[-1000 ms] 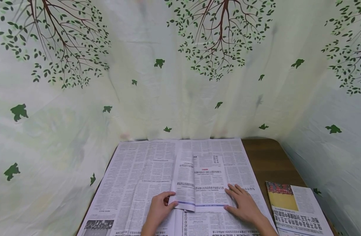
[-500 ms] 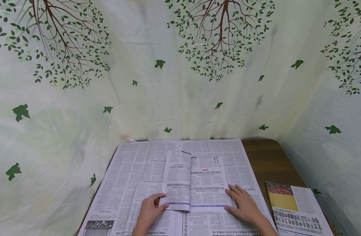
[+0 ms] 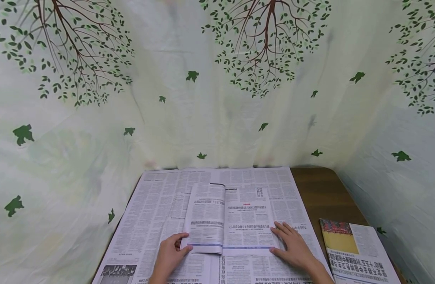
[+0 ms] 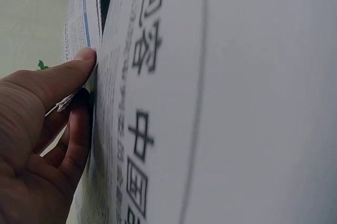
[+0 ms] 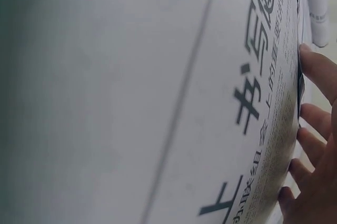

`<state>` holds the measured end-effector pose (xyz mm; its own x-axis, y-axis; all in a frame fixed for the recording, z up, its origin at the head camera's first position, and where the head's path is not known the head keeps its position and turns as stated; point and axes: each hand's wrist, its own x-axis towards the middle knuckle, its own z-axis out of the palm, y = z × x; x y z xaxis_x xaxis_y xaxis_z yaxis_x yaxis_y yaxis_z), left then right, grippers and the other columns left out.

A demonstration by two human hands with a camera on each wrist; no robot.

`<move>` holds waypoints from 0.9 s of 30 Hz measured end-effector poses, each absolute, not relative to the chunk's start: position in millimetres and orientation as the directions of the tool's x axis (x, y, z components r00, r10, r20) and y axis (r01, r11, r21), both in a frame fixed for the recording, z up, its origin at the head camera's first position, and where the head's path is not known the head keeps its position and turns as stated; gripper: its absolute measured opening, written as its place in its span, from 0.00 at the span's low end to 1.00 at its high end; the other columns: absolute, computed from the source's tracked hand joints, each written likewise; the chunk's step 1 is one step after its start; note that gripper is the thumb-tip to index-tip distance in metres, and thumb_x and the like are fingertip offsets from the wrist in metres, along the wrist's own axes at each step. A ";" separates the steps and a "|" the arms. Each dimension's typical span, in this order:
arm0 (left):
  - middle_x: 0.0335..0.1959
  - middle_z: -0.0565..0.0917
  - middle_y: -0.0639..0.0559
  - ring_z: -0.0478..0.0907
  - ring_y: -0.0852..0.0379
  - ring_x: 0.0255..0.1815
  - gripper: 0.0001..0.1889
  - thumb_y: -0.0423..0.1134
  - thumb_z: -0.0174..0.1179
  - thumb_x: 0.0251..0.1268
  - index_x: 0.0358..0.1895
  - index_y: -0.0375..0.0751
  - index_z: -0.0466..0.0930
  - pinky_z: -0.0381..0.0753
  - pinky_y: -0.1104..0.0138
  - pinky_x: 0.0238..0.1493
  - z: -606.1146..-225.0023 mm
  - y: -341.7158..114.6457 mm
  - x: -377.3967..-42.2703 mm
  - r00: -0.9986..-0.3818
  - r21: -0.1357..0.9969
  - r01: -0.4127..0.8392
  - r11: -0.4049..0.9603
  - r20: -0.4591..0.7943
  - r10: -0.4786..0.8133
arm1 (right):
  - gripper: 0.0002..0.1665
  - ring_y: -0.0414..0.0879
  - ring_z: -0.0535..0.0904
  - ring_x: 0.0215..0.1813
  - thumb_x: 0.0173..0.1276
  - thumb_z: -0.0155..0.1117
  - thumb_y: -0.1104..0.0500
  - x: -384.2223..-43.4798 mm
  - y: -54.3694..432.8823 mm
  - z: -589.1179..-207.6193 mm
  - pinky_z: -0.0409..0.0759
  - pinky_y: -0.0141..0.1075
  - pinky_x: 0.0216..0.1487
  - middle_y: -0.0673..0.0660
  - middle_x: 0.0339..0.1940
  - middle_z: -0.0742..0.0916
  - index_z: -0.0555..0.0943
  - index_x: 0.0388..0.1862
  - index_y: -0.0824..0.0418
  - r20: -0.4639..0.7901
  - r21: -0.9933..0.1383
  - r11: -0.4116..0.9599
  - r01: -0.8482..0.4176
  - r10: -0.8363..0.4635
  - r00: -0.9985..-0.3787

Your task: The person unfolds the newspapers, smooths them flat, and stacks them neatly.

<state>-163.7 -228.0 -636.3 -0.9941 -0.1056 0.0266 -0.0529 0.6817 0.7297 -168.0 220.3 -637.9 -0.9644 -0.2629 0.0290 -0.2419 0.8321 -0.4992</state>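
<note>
A folded newspaper [image 3: 247,232] lies at the middle front of the table, its left part a raised page [image 3: 206,215] turned toward the left. My left hand [image 3: 169,252] pinches the lower left edge of that page between thumb and fingers. The left wrist view has the thumb [image 4: 79,66] on top of the paper and the curled fingers beneath. My right hand [image 3: 292,245], fingers spread, rests on the newspaper's right edge. Seen from the right wrist, its fingertips [image 5: 310,111] touch the paper's surface.
Large newspaper sheets [image 3: 157,209] cover most of the brown wooden table [image 3: 320,193]. At the right lies another folded newspaper [image 3: 374,244] with a red and yellow picture. A pale curtain [image 3: 231,118] printed with trees and leaves hangs behind and around the table.
My left hand has moved left, drawing the page with it, so the page has opened wider and the fold has shifted left. The right hand has stayed in place.
</note>
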 end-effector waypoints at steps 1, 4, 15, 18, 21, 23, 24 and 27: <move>0.26 0.81 0.58 0.71 0.65 0.24 0.25 0.39 0.82 0.46 0.52 0.43 0.89 0.72 0.73 0.28 -636.5 -229.8 -163.9 -0.993 0.723 -0.059 0.689 0.025 -0.111 | 0.48 0.66 0.60 0.82 0.63 0.68 0.30 -167.8 220.2 -637.9 0.57 0.68 0.76 0.57 0.80 0.72 0.75 0.74 0.55 0.033 -0.500 0.831 -0.244 -0.264 -0.964; 0.25 0.80 0.57 0.70 0.64 0.24 0.26 0.38 0.82 0.46 0.53 0.43 0.89 0.71 0.73 0.28 -636.7 -233.8 -164.2 -0.991 0.708 -0.072 0.702 0.026 -0.128 | 0.47 0.66 0.61 0.81 0.63 0.69 0.30 -167.5 220.3 -637.9 0.58 0.68 0.75 0.58 0.79 0.72 0.75 0.74 0.55 0.042 -0.504 0.828 -0.247 -0.262 -0.964; 0.29 0.81 0.55 0.71 0.62 0.27 0.29 0.39 0.83 0.46 0.56 0.41 0.87 0.70 0.72 0.29 -635.1 -246.4 -162.4 -0.985 0.688 -0.115 0.717 0.016 -0.173 | 0.47 0.67 0.61 0.81 0.64 0.68 0.30 -168.4 220.2 -641.2 0.59 0.68 0.75 0.58 0.79 0.72 0.75 0.74 0.55 0.050 -0.518 0.815 -0.260 -0.274 -0.960; 0.29 0.81 0.55 0.71 0.62 0.27 0.30 0.39 0.83 0.44 0.56 0.40 0.87 0.71 0.73 0.28 -635.4 -249.5 -161.4 -0.981 0.682 -0.119 0.721 0.029 -0.190 | 0.47 0.67 0.61 0.81 0.64 0.68 0.30 -168.4 220.0 -641.1 0.58 0.68 0.75 0.58 0.79 0.72 0.75 0.74 0.56 0.045 -0.522 0.812 -0.260 -0.278 -0.959; 0.29 0.81 0.55 0.71 0.62 0.27 0.30 0.38 0.83 0.45 0.56 0.40 0.87 0.71 0.73 0.28 -636.8 -252.4 -160.9 -0.979 0.682 -0.133 0.719 0.022 -0.202 | 0.48 0.67 0.61 0.81 0.64 0.68 0.30 -168.6 220.3 -641.5 0.58 0.68 0.75 0.58 0.79 0.72 0.75 0.74 0.56 0.040 -0.519 0.815 -0.259 -0.280 -0.959; 0.28 0.80 0.55 0.71 0.61 0.26 0.28 0.37 0.82 0.46 0.56 0.40 0.87 0.71 0.73 0.28 -637.5 -253.7 -160.8 -0.978 0.683 -0.145 0.716 0.011 -0.209 | 0.48 0.66 0.60 0.81 0.64 0.68 0.30 -168.8 220.8 -641.4 0.58 0.67 0.76 0.58 0.80 0.72 0.75 0.74 0.56 0.034 -0.524 0.813 -0.252 -0.276 -0.961; 0.28 0.80 0.55 0.71 0.61 0.26 0.27 0.37 0.82 0.47 0.55 0.41 0.87 0.71 0.73 0.28 -637.9 -254.0 -161.0 -0.977 0.681 -0.152 0.716 0.005 -0.212 | 0.48 0.66 0.60 0.81 0.63 0.69 0.30 -169.0 221.3 -641.3 0.57 0.67 0.76 0.58 0.80 0.72 0.75 0.74 0.55 0.029 -0.526 0.814 -0.247 -0.273 -0.962; 0.27 0.80 0.55 0.72 0.61 0.27 0.23 0.36 0.80 0.51 0.53 0.41 0.88 0.72 0.73 0.28 -638.6 -254.0 -161.8 -0.975 0.674 -0.158 0.722 0.010 -0.222 | 0.48 0.65 0.60 0.82 0.62 0.70 0.31 -170.2 222.9 -640.5 0.56 0.67 0.77 0.57 0.80 0.71 0.75 0.74 0.54 0.017 -0.533 0.813 -0.234 -0.266 -0.964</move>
<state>-161.8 -254.0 -638.6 -0.9750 -0.2221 0.0095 -0.1579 0.7219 0.6738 -170.2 222.9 -640.5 -0.9638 -0.2659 0.0169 -0.2337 0.8135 -0.5326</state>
